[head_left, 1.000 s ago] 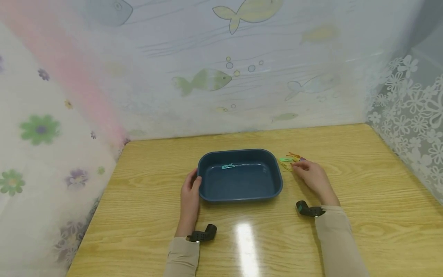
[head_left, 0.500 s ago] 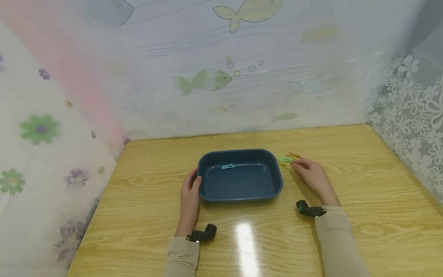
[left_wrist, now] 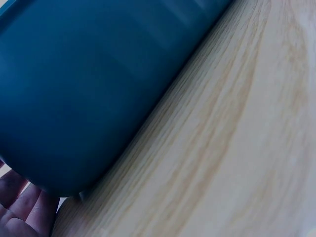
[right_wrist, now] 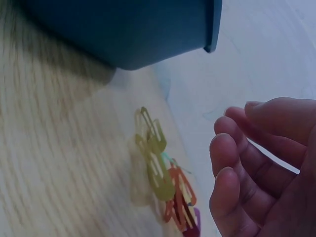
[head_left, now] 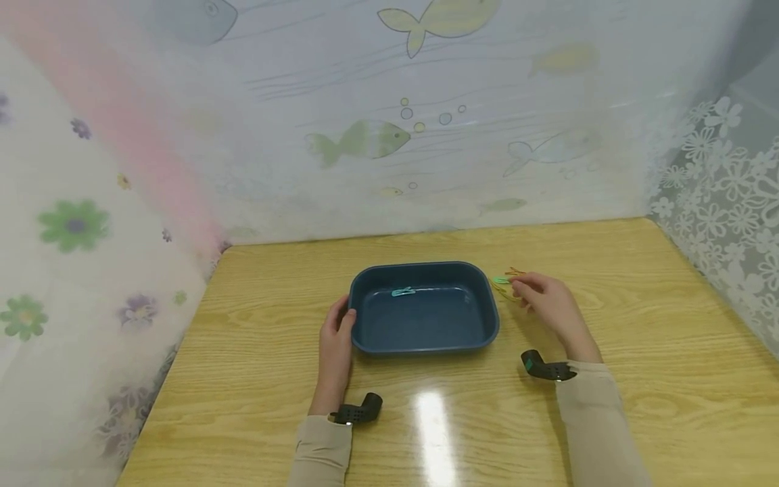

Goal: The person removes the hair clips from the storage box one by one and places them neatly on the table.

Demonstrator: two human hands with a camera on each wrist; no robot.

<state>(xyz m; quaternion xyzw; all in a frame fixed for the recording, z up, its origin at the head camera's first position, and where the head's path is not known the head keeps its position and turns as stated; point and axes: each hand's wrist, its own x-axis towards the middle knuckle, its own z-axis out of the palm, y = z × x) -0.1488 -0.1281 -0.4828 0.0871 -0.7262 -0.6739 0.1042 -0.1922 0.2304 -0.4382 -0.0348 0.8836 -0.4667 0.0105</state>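
My left hand (head_left: 336, 341) grips the left end of a dark blue plastic tub (head_left: 424, 351), thumb at the rim and fingers along the outer wall. Inside the tub, toward the back left, lies a light teal hair clip (head_left: 403, 292). To the right of the tub, my right hand (head_left: 550, 304) hovers by a small pile of hair clips, fingers loosely bent, thumb and index tips close together with nothing visible between them. Yellow hair clips (right_wrist: 160, 177), orange-red hair clips (right_wrist: 181, 190) and a purple one (right_wrist: 196, 219) overlap there, beside a green hair clip (head_left: 501, 280).
The tub stands on a wood-grain table (head_left: 268, 379). A pale curtain with printed fish (head_left: 359, 138) rises behind the table, and flowered curtains (head_left: 73, 226) border the sides. Each wrist wears a black camera (head_left: 359, 410).
My right hand has moved slightly up and away from the tub's near side, over more of the clip pile. My left hand and the tub hold their place.
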